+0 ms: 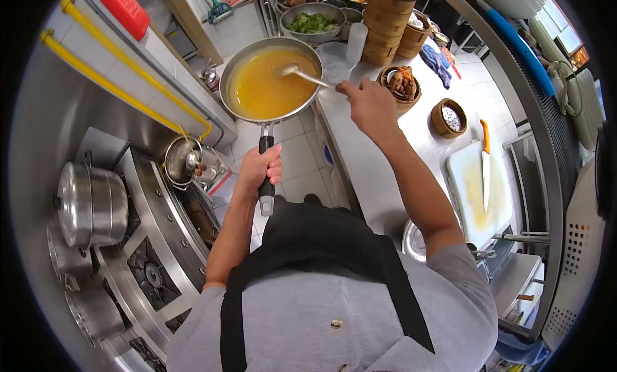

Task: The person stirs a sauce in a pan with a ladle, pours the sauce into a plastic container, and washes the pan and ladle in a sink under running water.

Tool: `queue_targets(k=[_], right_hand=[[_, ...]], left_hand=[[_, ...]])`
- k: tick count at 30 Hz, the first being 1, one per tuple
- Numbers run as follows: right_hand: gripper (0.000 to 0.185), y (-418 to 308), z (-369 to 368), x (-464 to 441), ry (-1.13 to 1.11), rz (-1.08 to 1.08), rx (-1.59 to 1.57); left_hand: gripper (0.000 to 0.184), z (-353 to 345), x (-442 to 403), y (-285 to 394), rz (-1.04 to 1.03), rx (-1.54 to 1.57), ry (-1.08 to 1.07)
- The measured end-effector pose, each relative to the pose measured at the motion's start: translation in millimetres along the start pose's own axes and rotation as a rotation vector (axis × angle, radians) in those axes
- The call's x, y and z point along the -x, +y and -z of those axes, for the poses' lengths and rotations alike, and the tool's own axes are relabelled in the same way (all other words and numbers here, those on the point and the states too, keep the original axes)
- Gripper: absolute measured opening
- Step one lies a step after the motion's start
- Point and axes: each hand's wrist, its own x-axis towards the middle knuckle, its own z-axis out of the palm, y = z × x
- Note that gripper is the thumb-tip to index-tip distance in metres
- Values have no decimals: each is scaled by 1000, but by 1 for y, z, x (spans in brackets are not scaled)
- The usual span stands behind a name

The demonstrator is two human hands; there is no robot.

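Observation:
A frying pan (223,89) with yellow-orange liquid (257,89) is held up in front of me. My left hand (257,169) is wrapped round its black handle (266,195). In my right hand (369,105) is the end of a metal spoon (312,78), whose bowl rests in the liquid. Just right of that hand, a bamboo steamer with brown food (402,82) stands on the white counter (360,160). A clear bottle (356,43) and a transparent round lid or bowl (334,60) are close to the pan's right edge.
Stacked bamboo steamers (385,25) and a bowl of greens (313,21) stand at the back. To the right are a small steamer (448,118) and a knife (486,172) on a cutting board (472,198). At left is a stove (151,272) with pots (93,205) beside it.

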Motion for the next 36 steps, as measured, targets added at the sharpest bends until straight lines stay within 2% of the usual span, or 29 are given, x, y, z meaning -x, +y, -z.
queue_targets(k=[1, 3, 4, 6, 7, 8, 10, 11, 13, 14, 16, 17, 18, 20, 22, 25, 27, 30, 36], right_hand=[[32, 1, 1, -1, 5, -7, 5], [24, 2, 2, -6, -189, -17, -88], [24, 3, 8, -16, -182, -18, -88], [27, 7, 21, -44, -474, -295, -520], [38, 29, -12, -57, -368, -316, -596], [38, 42, -37, -79, -361, -314, -596], [53, 68, -77, -121, -299, -615, -840], [53, 73, -94, -138, -288, -620, -839], [58, 75, -130, -172, -296, -907, -1139], [58, 75, -152, -184, -284, -907, -1137], [58, 76, -193, -210, -124, -1187, -1557], [47, 73, -197, -220, -70, -1189, -1651], [47, 69, -203, -227, -65, -1183, -1654], [35, 60, -211, -239, 57, -1267, -1612], [37, 58, -212, -242, 51, -1271, -1646], [38, 57, -218, -251, 181, -1342, -1589], [38, 77, -239, -259, 308, -1384, -1682], [38, 96, -246, -274, 402, -1347, -1647], [41, 116, -253, -308, 510, -1461, -1724]], left_hand=[[32, 0, -4, 0, 0, -7, -8], [32, 4, -7, -3, 34, -31, 21], [32, 7, -7, -3, 29, -36, 19], [32, 13, -5, -4, 67, -100, 27], [31, 18, -4, -4, 78, -101, 28], [31, 24, -2, -4, 92, -100, 29], [30, 32, 3, -4, 101, -77, 25], [33, 35, 5, -3, 99, -82, 38], [33, 41, 7, 1, 114, -61, 42], [30, 45, 9, 3, 127, -37, 35], [30, 50, 10, 4, 142, -13, 49], [30, 54, 9, 4, 137, -20, 50], [30, 58, 9, 6, 139, -25, 54], [29, 61, 6, 15, 144, -22, 62], [28, 69, 4, 21, 154, -30, 67], [25, 83, -1, 34, 162, -13, 45], [23, 87, -6, 48, 164, -1, 40], [21, 92, -9, 61, 150, -32, 47], [22, 98, -21, 86, 166, -39, 34]])
